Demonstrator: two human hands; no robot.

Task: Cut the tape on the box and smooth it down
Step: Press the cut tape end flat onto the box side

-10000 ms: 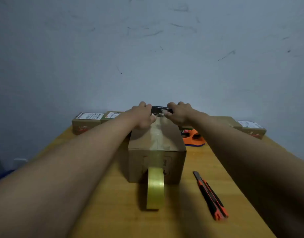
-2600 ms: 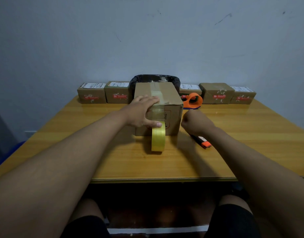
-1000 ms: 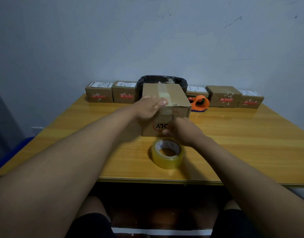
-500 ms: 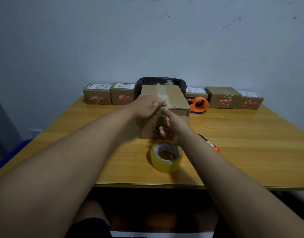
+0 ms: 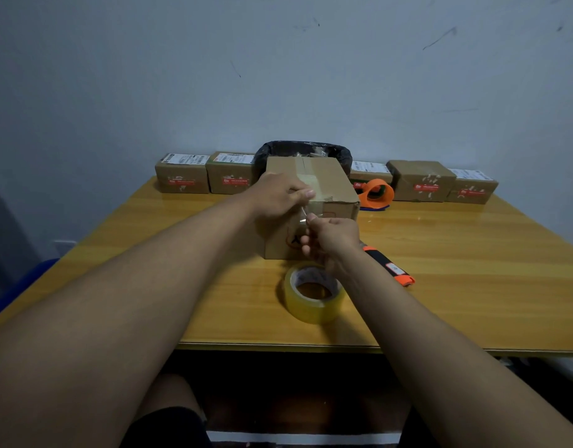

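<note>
Matt cardboard box (image 5: 330,185); glossy clear tape roll (image 5: 314,294); glossy wood table (image 5: 456,270).

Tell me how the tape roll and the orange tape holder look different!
The tape roll is pale and see-through yellow; the tape holder is bright orange. The tape roll lies flat near the table's front edge, hole facing up; the tape holder stands at the back by the small boxes, opening facing forward. Both are ring-shaped, and no hand touches either.
</note>
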